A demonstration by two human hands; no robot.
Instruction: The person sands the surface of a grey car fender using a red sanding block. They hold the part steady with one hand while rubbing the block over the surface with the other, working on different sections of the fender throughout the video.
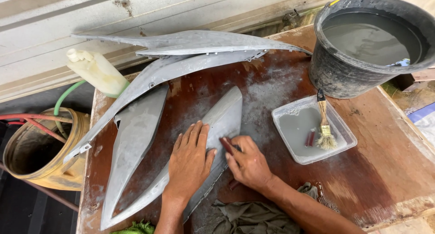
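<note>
**Two hands on a grey panel at a wet work table**

The left hand [190, 164] lies flat on a pointed grey panel [224, 118], fingers spread and pressed down on its surface. The right hand [247, 164] sits just beside it, fingers pinched around a small dark reddish strip [227, 145] held against the same panel. The panel rests on the brown table [371, 170], near its front edge, tip pointing away from the person.

To the left lies a second pointed grey panel [131, 139], and longer curved grey panels [190, 46] stretch across the back of the table. A clear plastic tray [346, 134] of grey water stands to the right, with a paintbrush [324, 125] resting in it. Behind the tray is a black bucket [337, 78] of cloudy water. A crumpled grey rag [253, 216] lies by the right forearm. A pale plastic bottle [97, 71] sits at the table's far left corner, above a yellow drum [77, 170] on the floor.
</note>
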